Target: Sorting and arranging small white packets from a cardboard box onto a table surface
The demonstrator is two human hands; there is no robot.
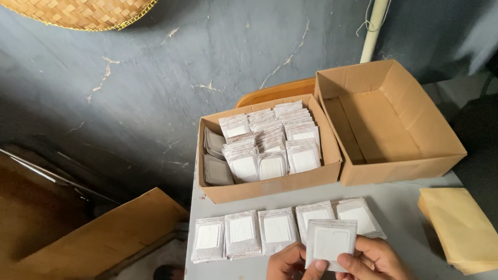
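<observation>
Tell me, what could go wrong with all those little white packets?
The leftmost stack lies right by the table edge, so a nudge could tip packets onto the floor. The stacks in the row sit close together and might get mixed up if bumped. The packet pinched between the left hand and right hand hangs over the row, so if it slips it could land on the wrong stack.

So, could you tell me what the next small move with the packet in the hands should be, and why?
Probably set the white packet down onto one of the stacks in the row on the grey table. The left hand and right hand pinch it by its lower edge just above the row's right-hand end, and five similar stacks already lie side by side there, in front of the full cardboard box.
</observation>
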